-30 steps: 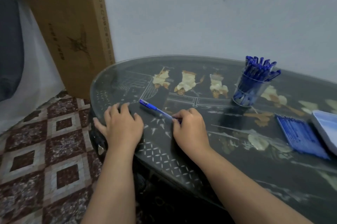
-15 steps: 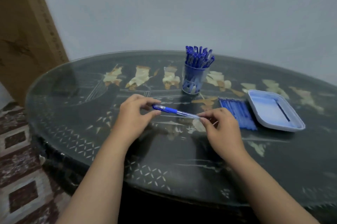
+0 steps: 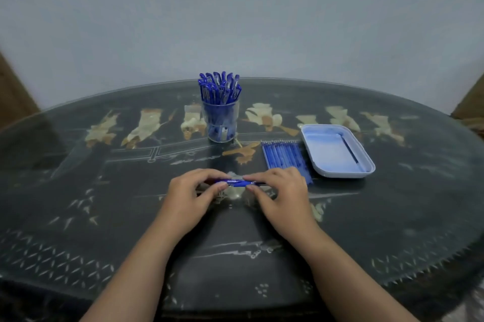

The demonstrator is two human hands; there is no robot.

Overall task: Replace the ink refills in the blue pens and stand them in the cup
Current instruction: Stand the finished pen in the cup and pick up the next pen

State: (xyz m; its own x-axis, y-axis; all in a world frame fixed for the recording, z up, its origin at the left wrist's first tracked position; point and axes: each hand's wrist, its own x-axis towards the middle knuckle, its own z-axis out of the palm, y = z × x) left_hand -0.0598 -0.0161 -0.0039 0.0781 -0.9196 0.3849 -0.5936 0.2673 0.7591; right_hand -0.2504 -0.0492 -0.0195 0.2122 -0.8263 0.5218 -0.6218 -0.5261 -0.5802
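Observation:
A blue pen (image 3: 235, 182) lies level between both hands, just above the dark table (image 3: 78, 203). My left hand (image 3: 191, 197) pinches its left end and my right hand (image 3: 281, 197) pinches its right end; only the middle of the barrel shows. Behind them a clear cup (image 3: 221, 122) stands full of several blue pens. A row of blue refills (image 3: 285, 158) lies to the right of the cup, partly hidden by my right hand.
A pale blue tray (image 3: 324, 162) sits at the right with one thin dark refill (image 3: 349, 147) in it. Brown cardboard shows at the far left and far right edges. A grey wall rises behind the oval table.
The camera has swung right, centring the cup. Both hands carried the pen from the table's left edge to the middle, and they have drawn closer together along the barrel.

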